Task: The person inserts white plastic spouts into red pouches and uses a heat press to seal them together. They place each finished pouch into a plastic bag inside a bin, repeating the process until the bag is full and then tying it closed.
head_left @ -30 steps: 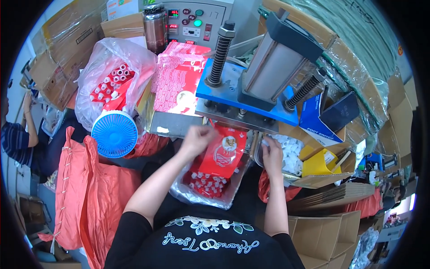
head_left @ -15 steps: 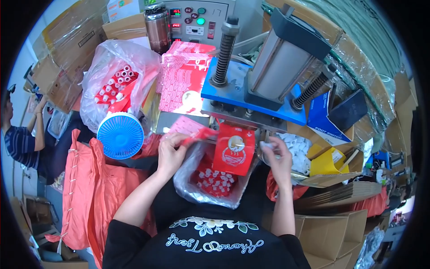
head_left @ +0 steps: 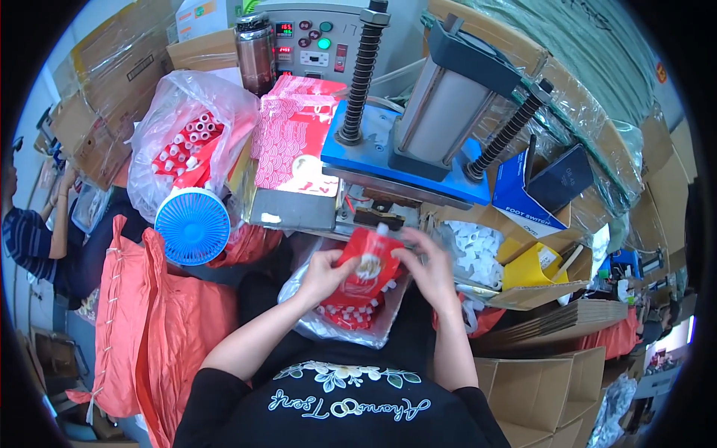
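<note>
At one o'clock from the view's centre, a blue-and-grey metal spring press (head_left: 433,119); at eleven, a stack of flat red-and-pink printed pouches (head_left: 295,138), no spouts visible, apparently what is left. At six, a clear-plastic-lined bin (head_left: 379,340) of red white-tipped pouches (head_left: 347,318), seemingly done. Above the bin, one glossy red printed pouch (head_left: 364,263), apparently already spouted. Left hand (head_left: 321,276), angled towards one: grip clamped on this pouch's left edge. Right hand (head_left: 431,272), angled towards eleven: fingers at its upper right edge, closure uncertain. Uppermost, its white plastic spout (head_left: 382,229).
</note>
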Tool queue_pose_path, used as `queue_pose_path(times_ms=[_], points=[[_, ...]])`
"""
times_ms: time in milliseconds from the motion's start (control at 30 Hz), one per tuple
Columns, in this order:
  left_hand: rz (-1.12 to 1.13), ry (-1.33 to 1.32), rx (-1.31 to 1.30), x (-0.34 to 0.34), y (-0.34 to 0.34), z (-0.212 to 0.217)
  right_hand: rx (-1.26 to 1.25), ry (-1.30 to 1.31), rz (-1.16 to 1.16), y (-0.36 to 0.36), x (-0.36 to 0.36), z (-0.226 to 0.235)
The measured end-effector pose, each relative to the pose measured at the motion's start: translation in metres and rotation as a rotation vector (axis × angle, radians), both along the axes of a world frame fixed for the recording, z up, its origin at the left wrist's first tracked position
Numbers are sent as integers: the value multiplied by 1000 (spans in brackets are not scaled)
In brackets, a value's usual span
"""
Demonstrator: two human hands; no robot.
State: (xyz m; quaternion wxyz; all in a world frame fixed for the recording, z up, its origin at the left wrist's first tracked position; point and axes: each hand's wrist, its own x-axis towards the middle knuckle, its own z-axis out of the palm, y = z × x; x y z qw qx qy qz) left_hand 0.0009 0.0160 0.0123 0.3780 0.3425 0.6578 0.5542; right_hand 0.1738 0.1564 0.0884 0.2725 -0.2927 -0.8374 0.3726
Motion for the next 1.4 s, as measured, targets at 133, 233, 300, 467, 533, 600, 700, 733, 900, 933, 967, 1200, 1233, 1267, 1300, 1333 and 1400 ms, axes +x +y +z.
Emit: queue_pose_path(times_ms=[133,233,300,467,533,600,700,733,900,933,967,1200,1233,1267,1300,1333,1400], points=[[172,-548,-18,5,33,27,186,-117,-362,30,37,7],[158,-649,-11,0,48,25,297,-356,-468,41,71,13],[162,-655,-11,0,49,25,363,-603,-513,50,89,-4],[30,-180,39,-38,50,-2,376,-478,-338,46,72,-42],[103,307,-96,-72,48,28,393,-420,-316,47,61,-45],[364,956,108,-103,42,25,418,-349,-278,47,50,-47],[219,1144,-245,-109,13,3,176,-161,-398,58,46,-50],[221,1201,-184,-96,0,5,82,-66,-386,58,48,-48],[405,993,38,-92,-35,3,-227,201,-234,48,45,-28],[434,940,115,-81,-31,21,-268,208,-196,46,44,-25],[360,744,150,-67,-30,38,-231,201,-163,41,40,-22],[59,297,89,-5,-34,9,-17,-88,240,-15,-3,28],[-26,228,83,1,-36,9,-9,-110,304,-18,-7,26],[-24,230,84,2,-36,8,-8,-109,306,-18,-10,22],[-68,200,120,5,-36,6,-122,-74,326,-17,-11,15],[-112,170,155,7,-35,3,-236,-40,346,-15,-12,9],[-114,41,132,8,-26,-4,-381,-5,278,-8,-11,0]])
